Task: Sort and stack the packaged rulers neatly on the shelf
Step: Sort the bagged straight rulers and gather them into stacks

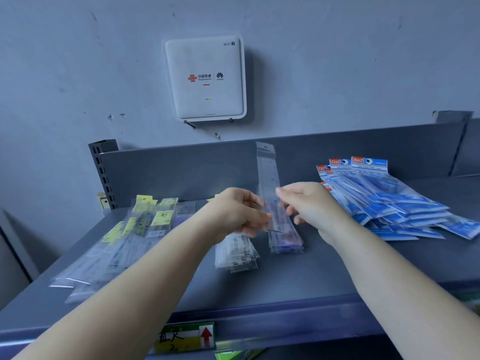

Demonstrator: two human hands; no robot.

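Note:
On the grey shelf lie several groups of packaged rulers. A clear ruler pack stands tilted up in the middle, above a small stack of clear purple-tinted packs. My left hand pinches this raised pack from the left and my right hand holds it from the right. Just left of that stack sits a second stack of clear packs, partly hidden by my left wrist. A loose spread of yellow-labelled ruler packs covers the shelf's left side. Blue geometry-set packs fan out at the right.
The shelf's grey back panel rises behind the packs, with a slotted upright at its left end. A white WiFi router hangs on the wall above. A green and yellow price tag sits on the front rail.

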